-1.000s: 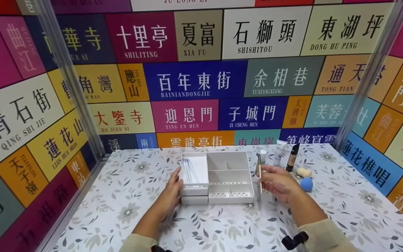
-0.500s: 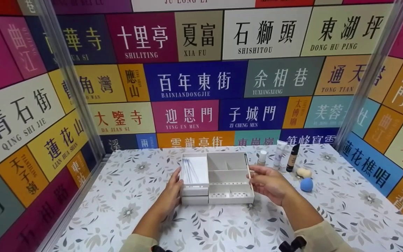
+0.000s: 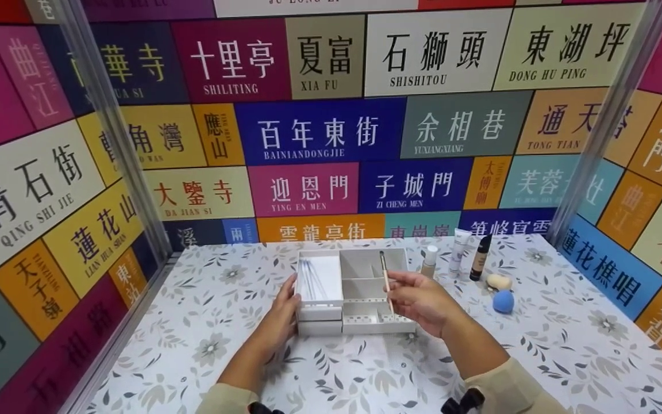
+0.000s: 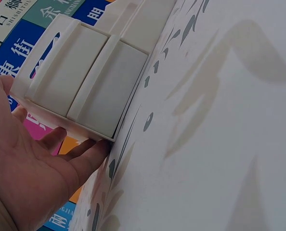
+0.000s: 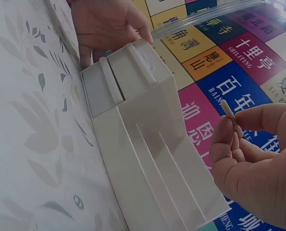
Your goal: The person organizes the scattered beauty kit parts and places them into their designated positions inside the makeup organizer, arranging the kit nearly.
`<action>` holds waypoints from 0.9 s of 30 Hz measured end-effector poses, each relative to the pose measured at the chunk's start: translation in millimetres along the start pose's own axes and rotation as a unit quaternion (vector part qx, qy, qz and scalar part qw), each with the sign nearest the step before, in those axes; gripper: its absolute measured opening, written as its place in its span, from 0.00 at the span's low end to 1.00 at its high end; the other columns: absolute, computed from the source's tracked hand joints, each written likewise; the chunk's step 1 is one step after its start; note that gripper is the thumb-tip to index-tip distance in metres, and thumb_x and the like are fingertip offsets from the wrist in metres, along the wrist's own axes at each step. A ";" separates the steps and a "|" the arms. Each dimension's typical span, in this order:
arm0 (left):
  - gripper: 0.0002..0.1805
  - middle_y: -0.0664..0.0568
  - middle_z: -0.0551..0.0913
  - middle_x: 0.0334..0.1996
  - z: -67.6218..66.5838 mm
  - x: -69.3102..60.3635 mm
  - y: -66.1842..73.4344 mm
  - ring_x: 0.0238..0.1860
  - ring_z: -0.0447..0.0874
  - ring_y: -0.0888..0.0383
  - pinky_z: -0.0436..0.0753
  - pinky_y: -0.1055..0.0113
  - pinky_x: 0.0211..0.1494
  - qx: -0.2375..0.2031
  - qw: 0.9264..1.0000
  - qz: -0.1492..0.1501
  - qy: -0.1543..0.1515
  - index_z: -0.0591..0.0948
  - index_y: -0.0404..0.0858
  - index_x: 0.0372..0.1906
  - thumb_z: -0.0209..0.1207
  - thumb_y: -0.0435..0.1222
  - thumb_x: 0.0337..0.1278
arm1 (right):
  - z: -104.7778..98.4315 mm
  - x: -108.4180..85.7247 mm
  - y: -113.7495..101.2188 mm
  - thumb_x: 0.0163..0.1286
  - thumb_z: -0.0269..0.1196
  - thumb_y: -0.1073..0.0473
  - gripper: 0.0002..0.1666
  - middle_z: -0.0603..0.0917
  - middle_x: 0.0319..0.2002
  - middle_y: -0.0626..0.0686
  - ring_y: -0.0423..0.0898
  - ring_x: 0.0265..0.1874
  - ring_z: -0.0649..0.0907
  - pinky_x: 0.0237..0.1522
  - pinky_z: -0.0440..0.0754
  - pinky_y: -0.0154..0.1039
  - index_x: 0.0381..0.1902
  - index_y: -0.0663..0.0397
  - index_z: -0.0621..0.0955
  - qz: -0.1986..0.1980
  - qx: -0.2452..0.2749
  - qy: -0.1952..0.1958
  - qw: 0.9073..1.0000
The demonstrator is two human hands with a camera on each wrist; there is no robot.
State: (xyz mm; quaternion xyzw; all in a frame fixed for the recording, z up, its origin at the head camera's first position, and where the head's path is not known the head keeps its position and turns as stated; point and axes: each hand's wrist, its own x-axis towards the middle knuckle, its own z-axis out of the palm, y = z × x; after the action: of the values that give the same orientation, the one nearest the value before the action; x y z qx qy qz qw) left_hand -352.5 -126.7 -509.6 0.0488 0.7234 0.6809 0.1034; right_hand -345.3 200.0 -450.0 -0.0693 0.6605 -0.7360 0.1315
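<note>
Our right grip [image 3: 427, 303] pinches a brush [image 3: 384, 265] over the white box [image 3: 319, 329], hiding part of its right wall; our left grip [image 3: 281, 315], fingers unclenched, touches its left side. Rightward on the bench [image 3: 193, 322] sit a bottle [image 3: 429, 259], tube [image 3: 458, 253], black-capped bottle [image 3: 480, 263], pale sponge [image 3: 499, 282] and blue sponge [image 3: 503, 301].

Room in front of the organizer [image 3: 365, 288] — small bottle [image 3: 428, 264] at its right
</note>
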 end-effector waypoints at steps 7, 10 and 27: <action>0.36 0.42 0.34 0.90 0.3 1.4 -2.0 0.87 0.44 0.29 0.56 0.28 0.84 -0.011 1.000 0.005 -0.011 0.45 0.64 0.88 0.42 0.50 0.84 | 24.5 23.7 4.8 0.73 0.63 0.71 0.41 0.85 0.49 0.52 0.43 0.42 0.85 0.53 0.89 0.39 0.81 0.69 0.64 0.013 0.024 -0.010 1.000; 0.36 0.42 0.35 0.90 0.6 1.6 -1.2 0.87 0.46 0.30 0.56 0.29 0.85 -0.011 1.000 0.001 -0.006 0.46 0.64 0.88 0.42 0.49 0.84 | 35.7 33.2 5.3 0.72 0.63 0.71 0.40 0.86 0.53 0.55 0.46 0.45 0.87 0.54 0.89 0.40 0.80 0.67 0.65 0.023 0.023 -0.011 0.999; 0.35 0.41 0.36 0.89 0.1 0.4 -0.3 0.87 0.47 0.30 0.56 0.28 0.84 -0.011 1.000 0.007 -0.003 0.47 0.64 0.88 0.41 0.49 0.85 | 63.0 76.6 0.5 0.72 0.63 0.71 0.36 0.87 0.55 0.63 0.46 0.40 0.87 0.46 0.90 0.38 0.77 0.62 0.73 0.046 0.021 0.015 0.999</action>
State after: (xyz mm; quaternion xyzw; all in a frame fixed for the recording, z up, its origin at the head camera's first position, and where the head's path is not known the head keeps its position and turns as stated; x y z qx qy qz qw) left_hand -352.8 -126.6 -509.9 0.0549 0.7151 0.6894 0.1018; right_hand -401.1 118.0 -448.6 -0.0250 0.6494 -0.7436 0.1573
